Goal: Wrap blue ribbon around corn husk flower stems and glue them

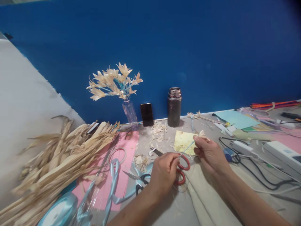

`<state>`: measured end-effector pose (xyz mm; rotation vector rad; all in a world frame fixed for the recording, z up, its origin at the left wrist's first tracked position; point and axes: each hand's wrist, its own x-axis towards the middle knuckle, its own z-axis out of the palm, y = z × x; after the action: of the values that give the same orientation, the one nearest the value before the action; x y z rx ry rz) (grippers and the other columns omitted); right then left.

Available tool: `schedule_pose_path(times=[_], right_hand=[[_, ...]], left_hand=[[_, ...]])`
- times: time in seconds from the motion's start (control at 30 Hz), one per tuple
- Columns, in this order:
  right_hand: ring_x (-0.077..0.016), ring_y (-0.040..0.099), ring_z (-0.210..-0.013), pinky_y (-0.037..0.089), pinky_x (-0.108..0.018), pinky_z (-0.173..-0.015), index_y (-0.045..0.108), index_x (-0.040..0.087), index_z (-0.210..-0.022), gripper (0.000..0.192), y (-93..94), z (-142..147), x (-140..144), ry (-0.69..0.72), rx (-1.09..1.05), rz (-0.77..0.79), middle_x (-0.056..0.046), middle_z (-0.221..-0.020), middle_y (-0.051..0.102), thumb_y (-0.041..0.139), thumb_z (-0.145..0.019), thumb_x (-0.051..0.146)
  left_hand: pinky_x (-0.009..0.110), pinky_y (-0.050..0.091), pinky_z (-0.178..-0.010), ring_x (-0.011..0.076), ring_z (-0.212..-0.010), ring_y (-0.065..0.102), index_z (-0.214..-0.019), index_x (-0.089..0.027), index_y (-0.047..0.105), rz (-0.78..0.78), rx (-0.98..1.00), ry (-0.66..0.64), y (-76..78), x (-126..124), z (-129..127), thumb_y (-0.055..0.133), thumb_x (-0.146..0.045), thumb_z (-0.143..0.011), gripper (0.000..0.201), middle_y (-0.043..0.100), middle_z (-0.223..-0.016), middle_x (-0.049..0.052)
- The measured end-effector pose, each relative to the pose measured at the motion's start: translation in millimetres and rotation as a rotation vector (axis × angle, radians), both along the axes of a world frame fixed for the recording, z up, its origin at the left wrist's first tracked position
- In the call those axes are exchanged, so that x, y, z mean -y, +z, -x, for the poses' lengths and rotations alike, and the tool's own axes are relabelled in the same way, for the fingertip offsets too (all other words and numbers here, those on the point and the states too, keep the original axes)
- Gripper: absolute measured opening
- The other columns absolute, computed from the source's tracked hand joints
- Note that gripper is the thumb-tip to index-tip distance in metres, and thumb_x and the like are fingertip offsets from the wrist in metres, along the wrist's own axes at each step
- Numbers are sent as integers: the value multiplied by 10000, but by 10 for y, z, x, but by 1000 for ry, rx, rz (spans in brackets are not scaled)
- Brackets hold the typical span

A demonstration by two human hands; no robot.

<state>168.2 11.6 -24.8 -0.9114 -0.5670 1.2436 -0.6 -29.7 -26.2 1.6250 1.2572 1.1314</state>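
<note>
Near the tabletop's [169,213] front edge, left hand [163,172] and right hand [209,152] fingers pinch a blue stem [187,148] above red-handled scissors [182,171].

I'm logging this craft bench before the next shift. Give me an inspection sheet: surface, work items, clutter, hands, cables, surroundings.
Surface: grey table, partly covered by pink sheet and cloth.
Work items: thin blue stem with a pale husk flower at its far end, stretched between both hands; red-handled scissors lying under them.
Clutter: dried husks, blue ribbon, black scissors, husk scraps, yellow paper, papers at right.
Hands: left hand pinches the stem's near end; right hand holds it by the flower.
Cables: black cable looped at right.
Surroundings: blue wall; flower vase, phone, flask against it.
</note>
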Motion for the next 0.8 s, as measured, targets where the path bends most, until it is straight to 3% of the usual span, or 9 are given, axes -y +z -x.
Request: schedule_pose_path(times=[0.13,0.37,0.57,0.7,0.77,0.8], right_hand=[[-76,377,-546,346,-171,-405,611,201,-590,348,-1,0,-8,-1,-8,-15,63,-602,467,934,-575,328],[-73,393,-549,349,-180,-430,608,197,-608,370,13,-26,-18,26,27,-27,64,-609,472,931,-556,371],[-84,342,-534,323,-199,-425,550,205,-573,449,37,-61,-48,108,149,-45,68,-599,410,910,-546,471],[-100,417,-534,341,-228,-460,704,188,-743,380,149,-362,-67,204,313,-27,28,-635,543,876,-585,487],[-124,480,-553,375,-252,-511,740,193,-827,308,189,-621,-58,161,549,-22,8,-663,617,835,-658,432],[-146,527,-583,400,-267,-547,741,203,-840,252,192,-755,-48,120,850,-32,-2,-696,656,764,-732,429]], left_hand=[[236,380,-416,112,-412,506,-724,-165,654,327,256,31,35,-45,-23,678,-362,-803,214,690,-646,59],[181,366,-345,68,-360,495,-768,-142,613,521,494,-139,18,-96,26,765,-373,-686,288,719,-656,58],[168,303,-324,58,-333,469,-744,-161,572,521,479,-118,28,-105,46,762,-388,-668,305,693,-610,29],[172,292,-349,42,-340,419,-730,-179,533,457,510,-65,44,-183,120,757,-411,-663,329,649,-586,-11],[176,272,-364,40,-340,381,-726,-188,518,424,489,-38,26,-244,172,725,-438,-686,327,600,-538,-37],[178,253,-368,42,-337,355,-722,-189,518,414,458,-22,9,-270,194,700,-459,-706,325,562,-499,-49]])
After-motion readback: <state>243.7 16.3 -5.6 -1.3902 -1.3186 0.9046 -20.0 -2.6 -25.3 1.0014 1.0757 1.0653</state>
